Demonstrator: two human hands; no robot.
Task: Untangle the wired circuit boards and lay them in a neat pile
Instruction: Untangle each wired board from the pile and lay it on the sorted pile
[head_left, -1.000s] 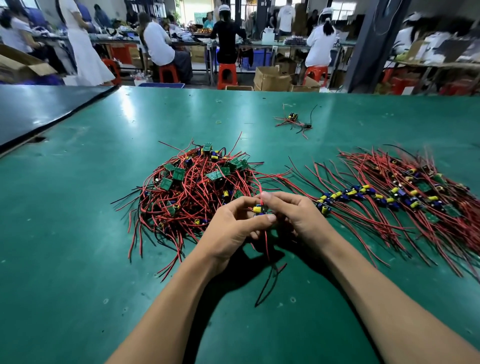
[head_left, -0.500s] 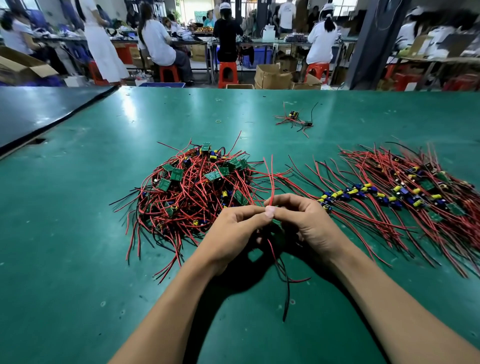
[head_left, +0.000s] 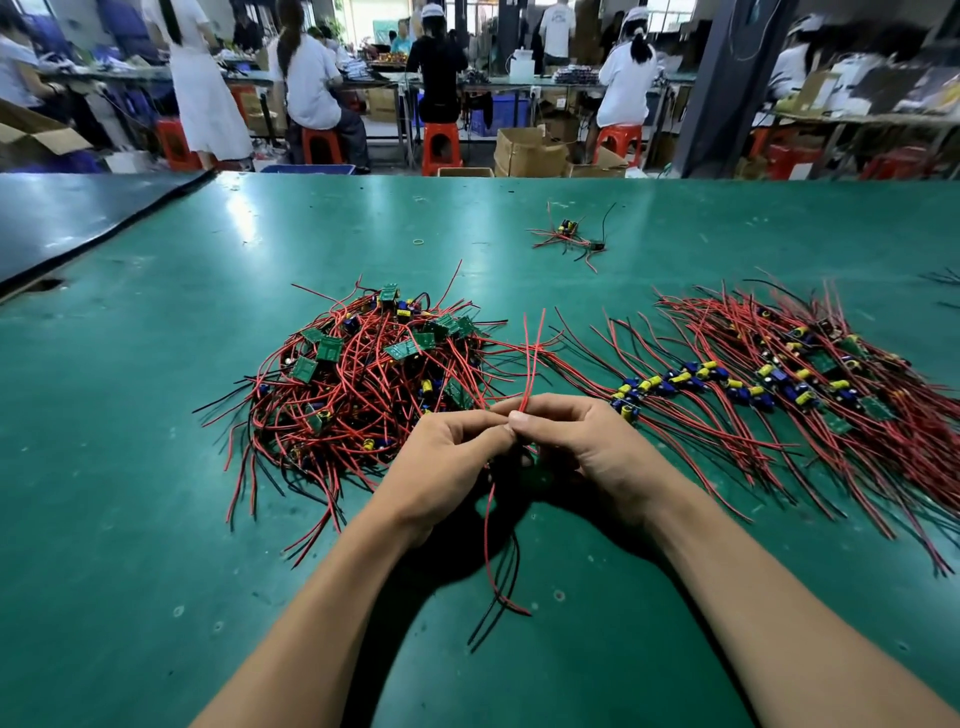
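Both hands meet mid-table, left hand and right hand pinching one unit's wires between the tangle left and the pile right, so next it wants carrying right and laying parallel, though its board hides under the fingers.

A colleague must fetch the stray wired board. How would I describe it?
On the green table mat, look beyond the tangled heap of red-wired green boards on the left and the combed-out row of boards on the right. Farther back lies a small red-and-black wired bundle, alone, touching neither pile.
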